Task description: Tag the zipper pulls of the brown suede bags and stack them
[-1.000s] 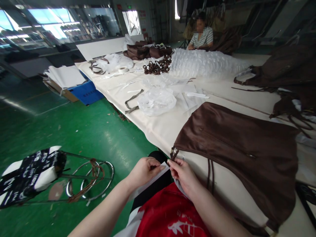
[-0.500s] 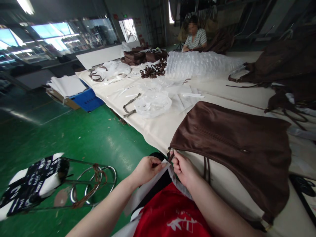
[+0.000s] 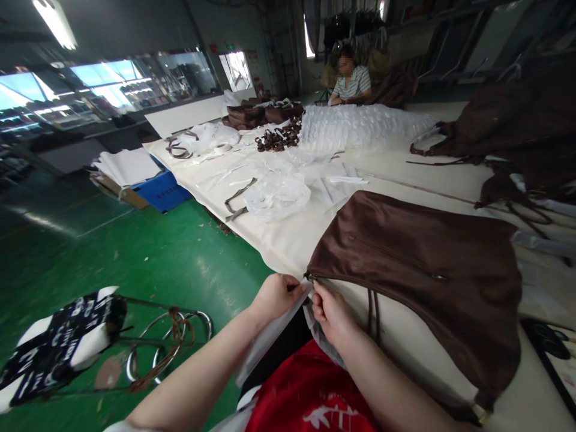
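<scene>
The left hand pinches the end of a pale strip that hangs toward the lap. The right hand, fingers curled, pinches at the near-left corner of the brown bag, just beside the left; what exactly sits between its fingertips I cannot tell. The bag lies flat on the pale surface, 1 zipper across it and 2 thin cords below its edge. Beyond are clear plastic and bubble wrap.

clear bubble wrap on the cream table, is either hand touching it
No, the clear bubble wrap lies well back on the cream table, beyond the left hand and the right hand.
</scene>
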### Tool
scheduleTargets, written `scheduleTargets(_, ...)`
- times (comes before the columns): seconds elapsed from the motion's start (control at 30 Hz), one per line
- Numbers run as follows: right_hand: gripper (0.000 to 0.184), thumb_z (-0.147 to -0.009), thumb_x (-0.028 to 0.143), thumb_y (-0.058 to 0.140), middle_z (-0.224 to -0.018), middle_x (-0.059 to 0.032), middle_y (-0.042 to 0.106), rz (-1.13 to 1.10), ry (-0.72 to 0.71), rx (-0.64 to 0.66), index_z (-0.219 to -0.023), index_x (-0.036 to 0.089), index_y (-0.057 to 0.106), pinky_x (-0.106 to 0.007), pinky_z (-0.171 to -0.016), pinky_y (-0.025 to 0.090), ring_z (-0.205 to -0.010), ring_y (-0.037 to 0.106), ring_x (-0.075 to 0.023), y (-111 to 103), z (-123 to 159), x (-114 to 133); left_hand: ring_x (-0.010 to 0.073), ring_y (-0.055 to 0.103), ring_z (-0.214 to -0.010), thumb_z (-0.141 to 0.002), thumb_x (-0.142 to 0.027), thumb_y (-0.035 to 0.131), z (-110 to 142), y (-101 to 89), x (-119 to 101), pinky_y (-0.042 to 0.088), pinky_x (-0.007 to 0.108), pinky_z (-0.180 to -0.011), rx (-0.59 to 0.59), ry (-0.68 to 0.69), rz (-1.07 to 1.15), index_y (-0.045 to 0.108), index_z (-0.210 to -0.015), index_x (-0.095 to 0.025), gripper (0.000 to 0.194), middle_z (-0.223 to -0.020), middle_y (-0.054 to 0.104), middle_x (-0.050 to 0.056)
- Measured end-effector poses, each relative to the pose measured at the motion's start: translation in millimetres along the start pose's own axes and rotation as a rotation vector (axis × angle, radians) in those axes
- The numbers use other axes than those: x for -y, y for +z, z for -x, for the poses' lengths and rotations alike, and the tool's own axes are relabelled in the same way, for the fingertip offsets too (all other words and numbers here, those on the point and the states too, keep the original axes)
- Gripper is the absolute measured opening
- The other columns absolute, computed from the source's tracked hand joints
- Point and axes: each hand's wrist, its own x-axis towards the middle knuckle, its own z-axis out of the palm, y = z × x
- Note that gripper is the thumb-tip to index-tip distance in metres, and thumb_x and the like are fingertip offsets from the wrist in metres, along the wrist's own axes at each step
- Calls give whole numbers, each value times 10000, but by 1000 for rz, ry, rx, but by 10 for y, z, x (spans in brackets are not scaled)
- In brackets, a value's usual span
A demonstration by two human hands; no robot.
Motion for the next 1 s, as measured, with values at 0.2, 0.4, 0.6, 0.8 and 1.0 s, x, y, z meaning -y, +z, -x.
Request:
scheduleTargets(0.2, 186, -820, 192, 595, -575, 41, 492, -247, 46, -23, -690, 186, 462, -114, -295, 162, -371, 316, -19, -29, -25, 209, 80, 246, -504, -845, -301, 489, -105, -1, -70, 169, 256, -501, 16, 34, -140, 519, -529, -145, 354, -514, 276, -54)
scheduleTargets(0.4, 190, -814, 157, 579, -562, 50, 479, -234, 69, -13, -679, 177, 447, -109, -285, 136, -345, 293, -12, -54, -77, 278, 85, 255, -504, -849, -297, 492, -161, 66, -125, 177, 266, -512, 11, -50, -216, 587, -554, -138, 348, -504, 336, -46)
scheduleTargets(0.6, 232, -800, 292, 622, -524, 54, 495, -89, 16, 10, -664, 172, 476, -122, -309, 116, -332, 306, -11, -88, -46, 227, 85, 261, -491, -861, -316, 485, -184, 123, -135, 173, 265, -501, -26, -65, -229, 606, -565, -138, 365, -497, 330, -48)
scheduleTargets(0.8, 366, -811, 539, 551, -481, 60, 516, 298, -117, 42, -706, 197, 470, -160, -317, 102, -285, 334, -39, -173, -140, 57, 90, 267, -475, -861, -328, 467, -228, 124, -216, 178, 261, -488, -40, -109, -262, 609, -556, -147, 382, -477, 347, -39)
scheduleTargets(1.0, 312, -917, 457, 402, -486, 57, 534, 681, -272, 61, -1019, 210, 564, -221, -361, 271, -330, 439, -109, -225, -110, 7, 101, 308, -468, -867, -351, 447, -280, 148, -279, 198, 262, -502, -76, -135, -296, 637, -594, -157, 385, -493, 459, -8)
